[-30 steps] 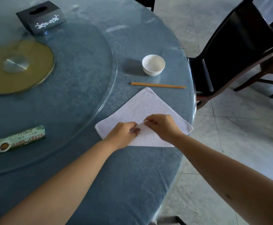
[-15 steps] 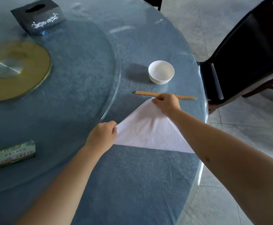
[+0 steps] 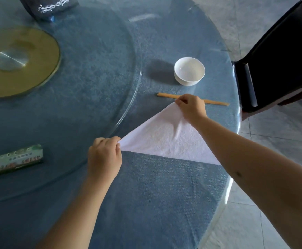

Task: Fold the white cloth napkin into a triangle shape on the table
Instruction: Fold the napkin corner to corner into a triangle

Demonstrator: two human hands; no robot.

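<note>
The white cloth napkin lies on the blue round table as a triangle, its long edge towards me and its tip pointing away. My left hand pinches the napkin's left corner. My right hand pinches the far tip, just in front of the chopsticks. The napkin's right corner lies partly under my right forearm.
A white bowl and a pair of wooden chopsticks lie beyond the napkin. A glass turntable carries a gold disc, a dark tissue box and a green packet. A black chair stands right of the table.
A second ago both hands pinched the near corner of the flat square napkin. The right hand carried it over to the far tip, the left hand took the left corner, and both have held there since.
</note>
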